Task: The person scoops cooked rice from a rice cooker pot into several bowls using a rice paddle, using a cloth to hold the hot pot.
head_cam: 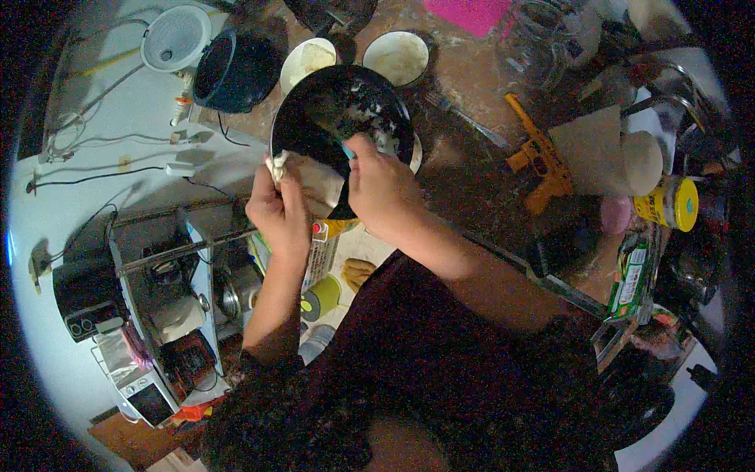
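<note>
A round black pan or bowl, with white residue smeared on its inside, is tilted in front of me. My left hand pinches a soft white piece at the near left rim; whether it is cloth or dough I cannot tell. Over the pan's right side, my right hand is closed around a small blue-green thing, mostly hidden by the fingers. Low inside the pan shows a pale patch, either a sheet or a lit surface. Behind the pan are a white bowl with pale contents and a second white bowl.
A fork and an orange toy gun lie on the brown counter. A dark bucket stands far left. To the right are a yellow-lidded jar and a green packet. A shelf rack is at left below.
</note>
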### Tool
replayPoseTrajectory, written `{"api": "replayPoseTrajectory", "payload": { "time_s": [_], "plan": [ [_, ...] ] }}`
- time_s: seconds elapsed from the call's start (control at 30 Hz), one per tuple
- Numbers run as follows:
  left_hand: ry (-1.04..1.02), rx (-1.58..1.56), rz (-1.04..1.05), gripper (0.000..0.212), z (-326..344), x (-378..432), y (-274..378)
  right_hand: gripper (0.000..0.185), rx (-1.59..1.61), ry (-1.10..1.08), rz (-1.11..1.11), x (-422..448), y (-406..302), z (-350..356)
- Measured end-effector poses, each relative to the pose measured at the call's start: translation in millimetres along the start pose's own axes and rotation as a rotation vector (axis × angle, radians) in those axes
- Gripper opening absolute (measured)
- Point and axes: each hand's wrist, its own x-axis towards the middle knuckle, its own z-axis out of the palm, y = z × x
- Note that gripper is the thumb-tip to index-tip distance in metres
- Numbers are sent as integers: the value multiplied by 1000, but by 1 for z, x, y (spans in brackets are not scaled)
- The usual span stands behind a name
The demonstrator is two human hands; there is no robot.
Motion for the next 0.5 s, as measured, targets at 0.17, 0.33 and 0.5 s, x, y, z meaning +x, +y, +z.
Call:
{"api": "replayPoseTrajectory", "payload": {
  "time_s": [0.17,0.33,0.5],
  "plan": [
    [61,-16,71,15,2,5,-1,20,22,-221,48,-20,1,-30],
    [54,-30,94,21,9,5,0,20,-144,-261,16,-22,4,-17],
    [-7,-17,11,24,8,5,3,20,-207,-189,35,-11,-2,-14]
  ]
}}
